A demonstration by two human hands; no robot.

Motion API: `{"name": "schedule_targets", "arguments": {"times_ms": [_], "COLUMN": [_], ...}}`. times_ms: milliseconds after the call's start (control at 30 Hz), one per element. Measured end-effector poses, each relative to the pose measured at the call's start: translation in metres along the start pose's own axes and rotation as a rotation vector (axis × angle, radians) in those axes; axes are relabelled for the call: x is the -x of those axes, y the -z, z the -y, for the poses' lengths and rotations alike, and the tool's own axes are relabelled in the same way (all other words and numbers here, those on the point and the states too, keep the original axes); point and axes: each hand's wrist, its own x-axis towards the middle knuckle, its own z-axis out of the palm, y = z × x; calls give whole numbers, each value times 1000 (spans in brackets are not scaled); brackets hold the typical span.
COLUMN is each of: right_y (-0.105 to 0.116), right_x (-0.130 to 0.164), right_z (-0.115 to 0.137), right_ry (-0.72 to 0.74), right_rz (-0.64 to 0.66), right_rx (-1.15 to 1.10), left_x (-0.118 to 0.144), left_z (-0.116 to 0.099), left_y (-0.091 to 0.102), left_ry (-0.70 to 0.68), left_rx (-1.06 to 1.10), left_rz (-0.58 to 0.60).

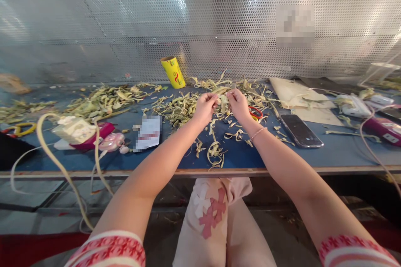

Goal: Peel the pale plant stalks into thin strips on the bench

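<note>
While both hands pinch it, left hand [205, 106], right hand [238, 104], leaf strip [221, 90] lying crosswise

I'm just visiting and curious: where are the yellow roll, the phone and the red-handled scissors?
yellow roll [173, 72], head view, middle of its side.
phone [300, 130], head view, centre of its dark screen.
red-handled scissors [257, 112], head view, red handle loop.

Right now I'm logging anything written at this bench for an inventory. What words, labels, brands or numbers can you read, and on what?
No text here can be read.
Yellow roll: red mark, too small to read.
Card on the blue table: blurred out.
Sign on the perforated wall: blurred out.
Purple box: white label, too small.
Phone: dark screen, nothing shown.
</note>
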Motion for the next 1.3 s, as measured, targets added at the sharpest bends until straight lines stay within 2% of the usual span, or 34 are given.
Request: {"name": "schedule_targets", "arguments": {"times_ms": [233, 333, 533, 700, 867, 933, 1133, 1300], "right_y": [1, 0, -7, -7, -5, -4, -3, -4], "right_x": [6, 10, 18, 21, 21, 21, 22, 22], "right_z": [6, 11, 19, 21, 20, 20, 22, 24], "right_ry": [113, 172, 214, 225, 279, 306, 332, 311], "right_rz": [-36, -44, -7, 13, 46, 70, 93, 80], "right_rx": [76, 139, 146, 182, 236, 266, 264, 236], "left_x": [4, 7, 15, 15, 12, 12, 10, 6], "left_z": [10, 9, 4, 5, 6, 6, 13, 12], "left_y": [-2, -5, -3, -2, -6, -7, -4, 1], "left_ry": [-46, -64, -205, -235, -59, -34, -93, -222], "left_rx": [-198, -244, -460, -402, -332, -323, -307, -329], "left_rz": [67, 38, -77, -92, -111, -115, -84, -106]}}
